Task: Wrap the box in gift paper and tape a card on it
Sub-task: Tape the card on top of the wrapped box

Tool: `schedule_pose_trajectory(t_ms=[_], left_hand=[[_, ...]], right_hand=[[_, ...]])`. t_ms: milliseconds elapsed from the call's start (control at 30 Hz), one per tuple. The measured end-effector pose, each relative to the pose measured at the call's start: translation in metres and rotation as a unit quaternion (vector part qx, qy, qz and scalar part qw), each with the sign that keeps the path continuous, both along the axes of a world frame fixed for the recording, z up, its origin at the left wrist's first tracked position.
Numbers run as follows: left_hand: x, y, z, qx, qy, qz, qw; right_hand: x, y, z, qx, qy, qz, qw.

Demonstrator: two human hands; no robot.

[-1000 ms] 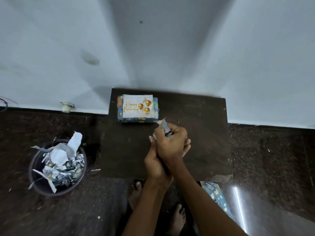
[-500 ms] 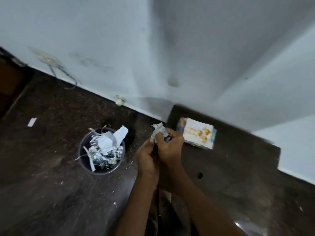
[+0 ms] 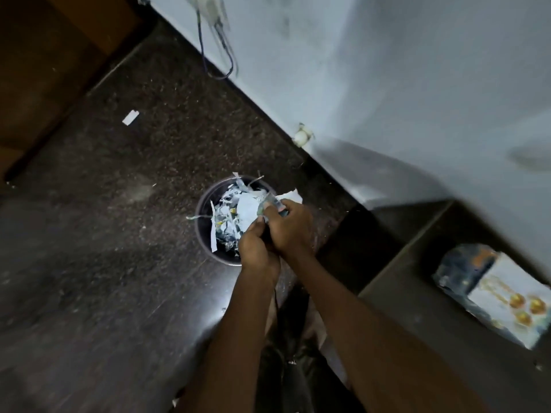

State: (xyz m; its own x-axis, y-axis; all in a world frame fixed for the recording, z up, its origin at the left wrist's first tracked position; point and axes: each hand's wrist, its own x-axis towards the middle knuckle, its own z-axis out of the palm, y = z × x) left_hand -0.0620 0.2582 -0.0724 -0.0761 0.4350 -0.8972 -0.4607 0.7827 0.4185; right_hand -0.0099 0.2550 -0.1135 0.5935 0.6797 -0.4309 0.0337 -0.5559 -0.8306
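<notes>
i'm in a plain room of a home, by the look of it: a dark speckled stone floor, a bare pale wall with loose wires hanging down it, a brown wooden door at the corner, a low dark table against the wall, and a small bin stuffed with paper scraps on the floor.

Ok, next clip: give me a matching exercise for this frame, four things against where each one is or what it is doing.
Things:
1. wrapped box
2. bin
3. right hand
4. white slip

Places or states:
A. lying alone on the dark floor
B. full of paper scraps
C. on the low table, card on top
D. gripping a paper scrap above the bin

Pairs: 1-C, 2-B, 3-D, 4-A
</notes>
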Motion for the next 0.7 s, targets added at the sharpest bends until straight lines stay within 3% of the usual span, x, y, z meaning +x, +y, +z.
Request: schedule_pose_trajectory(t_ms=[167, 300, 467, 600, 700], left_hand=[[-0.036, 0.029, -0.067, -0.043, 0.044, 0.037, 0.997], [-0.064, 0.051, -0.123, -0.058, 0.111, 0.002, 0.992], [-0.093, 0.072, -0.148, -0.066, 0.198, -0.077, 0.975], [-0.105, 0.076, -0.142, -0.028, 0.192, -0.153, 0.969], [-0.106, 0.08, -0.14, -0.009, 0.244, -0.147, 0.959]], right_hand=[[-0.039, 0.032, -0.061, -0.082, 0.044, 0.08, 0.992], [-0.063, 0.049, -0.103, -0.101, 0.055, 0.109, 0.987], [-0.084, 0.058, -0.13, -0.111, -0.027, 0.151, 0.982], [-0.089, 0.06, -0.125, -0.119, -0.078, 0.181, 0.973], [-0.09, 0.055, -0.118, -0.098, -0.144, 0.252, 0.952]])
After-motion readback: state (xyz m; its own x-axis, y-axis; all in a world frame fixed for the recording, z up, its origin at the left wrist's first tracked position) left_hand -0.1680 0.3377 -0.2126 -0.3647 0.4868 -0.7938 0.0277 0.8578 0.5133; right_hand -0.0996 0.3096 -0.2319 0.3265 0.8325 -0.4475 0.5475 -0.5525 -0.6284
